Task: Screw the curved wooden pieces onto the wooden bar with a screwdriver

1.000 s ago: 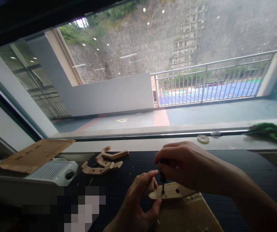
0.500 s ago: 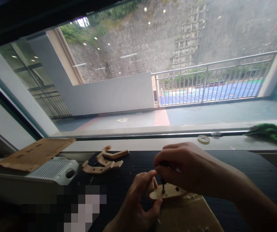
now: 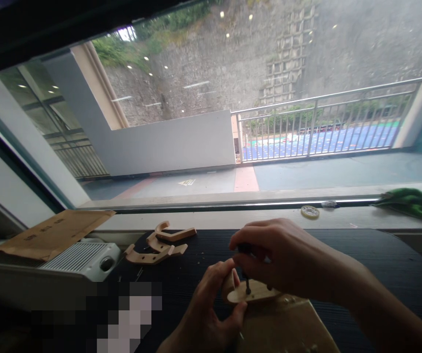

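My right hand [image 3: 280, 257] is closed around the dark handle of a small screwdriver [image 3: 247, 280], whose tip stands in a hole of a curved wooden piece [image 3: 251, 292]. My left hand [image 3: 211, 304] pinches the left end of that wooden piece between thumb and fingers. The piece rests on a brown cardboard sheet [image 3: 288, 328] lying on the dark ribbed mat [image 3: 361, 255].
Three more curved wooden pieces [image 3: 159, 245] lie at the mat's far left. A white slatted device [image 3: 86, 260] with a cardboard sheet [image 3: 52, 233] on it stands at left. A tape roll [image 3: 309, 212] and green cloth [image 3: 413, 203] sit on the window ledge.
My right hand has shifted slightly left and lower over the screwdriver, and the wooden piece sits a little lower. My left hand keeps its grip.
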Demonstrator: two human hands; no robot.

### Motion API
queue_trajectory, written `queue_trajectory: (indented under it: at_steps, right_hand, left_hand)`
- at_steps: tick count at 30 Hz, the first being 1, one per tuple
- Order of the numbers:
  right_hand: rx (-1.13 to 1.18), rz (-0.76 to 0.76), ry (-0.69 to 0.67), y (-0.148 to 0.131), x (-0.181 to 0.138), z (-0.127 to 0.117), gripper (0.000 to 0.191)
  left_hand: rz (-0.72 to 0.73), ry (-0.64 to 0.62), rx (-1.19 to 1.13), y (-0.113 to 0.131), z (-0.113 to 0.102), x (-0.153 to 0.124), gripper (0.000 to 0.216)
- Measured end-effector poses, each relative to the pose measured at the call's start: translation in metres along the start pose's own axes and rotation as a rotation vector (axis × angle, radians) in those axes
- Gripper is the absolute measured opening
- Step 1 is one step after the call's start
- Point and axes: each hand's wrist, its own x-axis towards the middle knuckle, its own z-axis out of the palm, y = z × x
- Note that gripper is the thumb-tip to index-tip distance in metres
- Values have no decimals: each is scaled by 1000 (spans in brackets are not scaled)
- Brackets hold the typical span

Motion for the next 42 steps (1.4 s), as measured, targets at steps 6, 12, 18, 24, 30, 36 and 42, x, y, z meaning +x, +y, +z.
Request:
queue_trajectory:
  at_steps: [6,12,18,24,30,36,42]
  right_hand:
    - [50,-53,-37,-6,0,1,12]
    - [65,56,20,5,2,3,13]
    - [30,-22,-29,-5,-2,-3,14]
    - [48,-38,-21,-4,1,-2,13]
    - [47,58,34,4,3,3,14]
    - [-61,-44,-7,-4,-2,-3,15]
    - [-30,-51,-10,-3,-1,-4,19]
  left_hand:
    - [-4,-4,20,1,0,-1,67]
    - [21,-27,-44,4,-2,3,69]
    - [-1,13,20,-1,2,-2,65]
    - [-26,2,-7,1,2,-1,66]
    - [-31,-41,-44,7,-2,5,70]
    - [31,21,-10,4,0,2,69]
    - [-10,-2,-12,8,-2,4,68]
